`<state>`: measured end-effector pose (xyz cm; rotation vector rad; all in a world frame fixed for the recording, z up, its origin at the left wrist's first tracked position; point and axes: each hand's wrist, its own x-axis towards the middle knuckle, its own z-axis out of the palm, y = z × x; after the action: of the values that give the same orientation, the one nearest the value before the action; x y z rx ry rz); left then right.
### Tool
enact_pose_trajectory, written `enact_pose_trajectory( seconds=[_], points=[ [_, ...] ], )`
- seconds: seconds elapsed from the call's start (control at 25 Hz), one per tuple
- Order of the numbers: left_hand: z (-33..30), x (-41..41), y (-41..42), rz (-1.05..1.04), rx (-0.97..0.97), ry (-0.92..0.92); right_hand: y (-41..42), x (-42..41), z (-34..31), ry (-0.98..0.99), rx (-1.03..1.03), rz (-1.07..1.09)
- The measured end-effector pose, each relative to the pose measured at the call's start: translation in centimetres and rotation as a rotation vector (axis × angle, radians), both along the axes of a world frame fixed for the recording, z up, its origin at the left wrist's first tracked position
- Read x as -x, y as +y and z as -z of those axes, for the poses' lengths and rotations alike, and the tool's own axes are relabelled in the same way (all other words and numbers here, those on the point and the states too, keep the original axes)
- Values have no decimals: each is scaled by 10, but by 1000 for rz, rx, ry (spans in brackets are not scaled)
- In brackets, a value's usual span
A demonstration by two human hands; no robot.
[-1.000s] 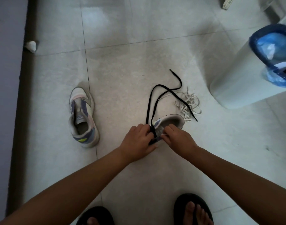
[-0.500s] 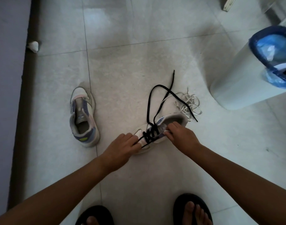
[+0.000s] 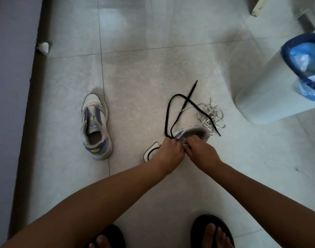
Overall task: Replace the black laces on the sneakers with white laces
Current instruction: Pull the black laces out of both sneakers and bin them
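A white and purple sneaker (image 3: 195,131) lies on the floor tiles at the centre, with a black lace (image 3: 168,113) partly threaded in it. The lace's loose ends loop away over the floor. My left hand (image 3: 168,151) covers the sneaker's eyelets and pinches the black lace. My right hand (image 3: 200,151) grips the sneaker by its tongue, touching the left hand. A bundle of white laces (image 3: 211,114) lies just beyond the sneaker. The other sneaker (image 3: 96,126), without a lace, stands to the left.
A white bin (image 3: 271,93) with a blue bag stands at the right. A wall and dark skirting (image 3: 27,97) run down the left, with a crumpled white scrap (image 3: 43,47) beside it. My feet in dark sandals (image 3: 211,230) are at the bottom.
My left hand moved from the sneaker's toe back up to the eyelets beside the right hand. A slack loop of black lace now lies over the toe.
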<state>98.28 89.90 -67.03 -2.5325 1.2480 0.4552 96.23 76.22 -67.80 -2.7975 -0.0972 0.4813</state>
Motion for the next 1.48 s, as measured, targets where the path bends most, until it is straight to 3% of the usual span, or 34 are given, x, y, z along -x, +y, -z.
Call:
enact_pose_trajectory(
  seconds=[0.12, 0.24, 0.32, 0.44, 0.52, 0.68, 0.8, 1.0, 1.16, 1.28, 1.48],
  points=[
    [-5, 10, 26, 8, 104, 71, 1, -2, 2, 2, 29, 4],
    [-15, 40, 84, 181, 166, 187, 1, -4, 3, 11, 34, 12],
    [-18, 62, 116, 291, 49, 288, 2, -3, 4, 10, 40, 9],
    [-19, 56, 133, 294, -46, 242, 3, -1, 5, 6, 43, 5],
    [-19, 40, 110, 237, -39, 225, 4, -1, 5, 8, 40, -2],
    [-18, 14, 30, -188, 154, 93, 4, -2, 4, 19, 36, -16],
    [0, 5, -6, -320, 30, 194, 4, -2, 3, 38, 7, 21],
    [14, 15, -4, -263, -79, 177, 5, -8, 1, 49, -52, 99],
    [3, 3, 14, -318, -28, -23, 5, -7, 0, 20, -86, 95],
    [10, -3, 0, -290, 6, 124, 5, -6, -1, 15, -117, 97],
    [4, -21, -2, -210, -2, 138, 6, -8, -1, 4, -138, 145]
  ],
)
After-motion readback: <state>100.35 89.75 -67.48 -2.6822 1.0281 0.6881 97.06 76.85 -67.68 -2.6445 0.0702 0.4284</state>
